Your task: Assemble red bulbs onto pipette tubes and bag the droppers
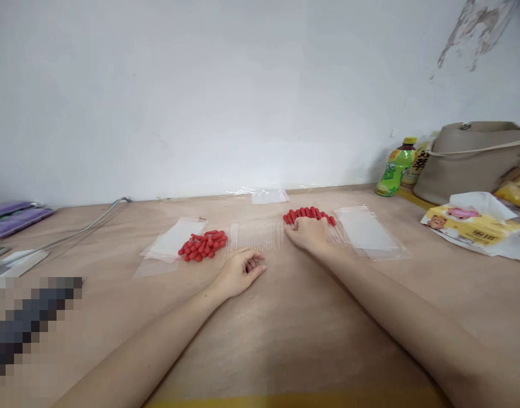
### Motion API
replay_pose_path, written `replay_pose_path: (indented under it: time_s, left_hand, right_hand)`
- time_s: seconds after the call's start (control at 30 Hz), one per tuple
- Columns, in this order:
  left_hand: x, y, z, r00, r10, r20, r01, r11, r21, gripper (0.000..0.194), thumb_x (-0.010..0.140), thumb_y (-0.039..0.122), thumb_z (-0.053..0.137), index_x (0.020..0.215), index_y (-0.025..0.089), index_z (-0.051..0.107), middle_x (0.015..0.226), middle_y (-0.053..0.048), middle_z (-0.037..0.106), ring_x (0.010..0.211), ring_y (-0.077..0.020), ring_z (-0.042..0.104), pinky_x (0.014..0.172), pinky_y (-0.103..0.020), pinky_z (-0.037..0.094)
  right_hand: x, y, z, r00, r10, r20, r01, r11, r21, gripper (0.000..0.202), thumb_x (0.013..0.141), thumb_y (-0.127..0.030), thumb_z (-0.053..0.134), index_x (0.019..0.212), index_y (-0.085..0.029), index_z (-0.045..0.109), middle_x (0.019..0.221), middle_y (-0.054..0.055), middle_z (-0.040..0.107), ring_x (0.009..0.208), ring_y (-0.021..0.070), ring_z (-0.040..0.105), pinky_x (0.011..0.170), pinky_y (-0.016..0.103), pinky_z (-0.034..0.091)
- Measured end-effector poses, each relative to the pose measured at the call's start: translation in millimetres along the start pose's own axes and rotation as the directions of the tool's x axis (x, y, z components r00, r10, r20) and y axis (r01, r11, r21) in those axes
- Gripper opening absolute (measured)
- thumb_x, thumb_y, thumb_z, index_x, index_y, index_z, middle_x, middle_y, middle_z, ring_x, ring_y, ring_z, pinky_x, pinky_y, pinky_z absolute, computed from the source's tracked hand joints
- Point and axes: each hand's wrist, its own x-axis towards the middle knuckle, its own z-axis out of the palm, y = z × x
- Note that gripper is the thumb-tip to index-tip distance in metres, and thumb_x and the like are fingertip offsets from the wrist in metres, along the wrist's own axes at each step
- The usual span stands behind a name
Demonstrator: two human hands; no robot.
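We see one white wall (200,102) behind one brown table (285,340). To our right are one beige handbag (459,164), one yellow tissue pack (481,226) and two bottles, a green bottle (393,170) and a pale bottle (419,161) partly behind it. Our two hands come next: the left hand (241,272) rests with fingers loosely curled and thumb apart, while the right hand (308,231) bends over the red-topped droppers, its fingertips hidden, so we cannot tell whether they pinch anything. Two sets of clear bags lie flat, the left bags (170,238) and the right bags (366,229). One heap of red bulbs (203,245), too jumbled for us to count, sits just beyond our left wrist, pointing every way. At least eight red-topped droppers (313,213) show beyond our right fingers, red ends toward the wall, long axes slanting slightly leftward going away. One row of clear tubes (255,235), too fine to count, lies between our hands, just past the left fingers, each long axis running from us toward the wall
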Motion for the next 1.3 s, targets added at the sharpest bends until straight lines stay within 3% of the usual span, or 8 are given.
replay_pose_path:
  time_s: [0.37, 0.57, 0.67, 0.8, 0.9, 1.03, 1.13, 1.3]
  left_hand:
    - [0, 1, -1.5, 1.0, 0.02, 0.003, -0.02, 1.0, -0.003, 0.014, 0.075, 0.024, 0.057, 0.085, 0.015, 0.061, 0.072, -0.002, 0.057, 0.059, -0.0102, 0.052, 0.053, -0.022, 0.043]
    - [-3, 1, -0.2, 1.0, 0.028, 0.013, -0.028, 1.0, -0.007, 0.014, 0.077, 0.026, 0.055, 0.084, 0.016, 0.061, 0.074, -0.002, 0.057, 0.06, -0.0102, 0.052, 0.054, -0.021, 0.042]
    - [-2, 3, -3.0, 0.997, 0.034, -0.065, -0.03, 0.998, 0.052, 0.02, 0.079, 0.031, 0.052, 0.068, 0.015, 0.057, 0.063, 0.0, 0.054, 0.054, -0.0096, 0.048, 0.051, -0.02, 0.038]
    - [10, -7, -31.3, 0.949, 0.018, -0.315, 0.065, 0.965, 0.252, 0.035, 0.083, 0.034, 0.042, 0.054, 0.016, 0.046, 0.052, 0.001, 0.046, 0.052, -0.0117, 0.044, 0.052, -0.023, 0.035]
    - [27, -28, -67.1, 0.926, 0.003, -0.377, 0.148, 0.916, 0.372, 0.021, 0.081, 0.029, 0.043, 0.071, 0.016, 0.056, 0.072, -0.004, 0.057, 0.068, -0.0164, 0.052, 0.064, -0.027, 0.04]
    - [53, -63, -104.9, 0.967, -0.194, -0.164, 0.25, 0.834, 0.492, 0.02, 0.074, 0.026, 0.047, 0.087, 0.017, 0.061, 0.093, -0.008, 0.06, 0.087, -0.0223, 0.053, 0.078, -0.031, 0.039]
    - [69, -82, -117.8, 0.932, -0.36, -0.028, 0.326, 0.807, 0.493, 0.017, 0.068, 0.024, 0.05, 0.078, 0.018, 0.062, 0.085, -0.006, 0.064, 0.081, -0.0221, 0.057, 0.073, -0.029, 0.041]
    - [81, -95, -120.5, 0.879, -0.457, 0.139, 0.362, 0.828, 0.428, 0.014, 0.056, 0.025, 0.058, 0.068, 0.02, 0.062, 0.067, 0.0, 0.066, 0.065, -0.0177, 0.059, 0.06, -0.023, 0.042]
  right_hand:
    - [14, -30, 7, 0.976, -0.009, 0.22, 0.025, 0.997, -0.073, 0.024, 0.075, -0.026, 0.045, 0.075, -0.014, 0.065, 0.08, 0.014, 0.065, 0.076, 0.0241, 0.059, 0.078, 0.04, 0.025]
    - [0, -30, 1, 0.975, -0.056, 0.216, 0.075, 0.994, -0.079, 0.031, 0.083, -0.026, 0.034, 0.084, -0.012, 0.062, 0.088, 0.015, 0.064, 0.08, 0.0247, 0.058, 0.075, 0.038, 0.026]
    - [-17, -21, -7, 0.987, -0.119, 0.112, 0.129, 0.988, -0.089, 0.033, 0.085, -0.026, 0.029, 0.092, -0.009, 0.057, 0.085, 0.016, 0.063, 0.077, 0.0236, 0.057, 0.075, 0.037, 0.026]
    - [-46, 2, -22, 0.944, -0.328, 0.022, 0.329, 0.943, -0.046, 0.027, 0.088, -0.025, 0.029, 0.091, -0.012, 0.052, 0.078, 0.01, 0.062, 0.07, 0.0195, 0.055, 0.075, 0.035, 0.027]
    - [-64, 16, -37, 0.91, -0.414, 0.031, 0.413, 0.91, 0.033, 0.018, 0.087, -0.024, 0.036, 0.086, -0.016, 0.052, 0.08, 0.005, 0.062, 0.073, 0.0165, 0.054, 0.072, 0.03, 0.029]
    - [-75, 21, -49, 0.909, -0.415, 0.039, 0.41, 0.907, 0.098, 0.011, 0.084, -0.023, 0.043, 0.082, -0.019, 0.053, 0.081, 0.001, 0.062, 0.078, 0.0157, 0.053, 0.066, 0.026, 0.03]
    - [-74, 20, -47, 0.91, -0.413, 0.031, 0.406, 0.905, 0.13, 0.01, 0.083, -0.023, 0.045, 0.081, -0.019, 0.054, 0.081, 0.001, 0.062, 0.078, 0.015, 0.053, 0.064, 0.026, 0.031]
    - [-73, 21, -41, 0.904, -0.427, 0.016, 0.42, 0.896, 0.147, 0.011, 0.083, -0.024, 0.045, 0.08, -0.019, 0.054, 0.08, 0.001, 0.062, 0.078, 0.015, 0.054, 0.063, 0.026, 0.031]
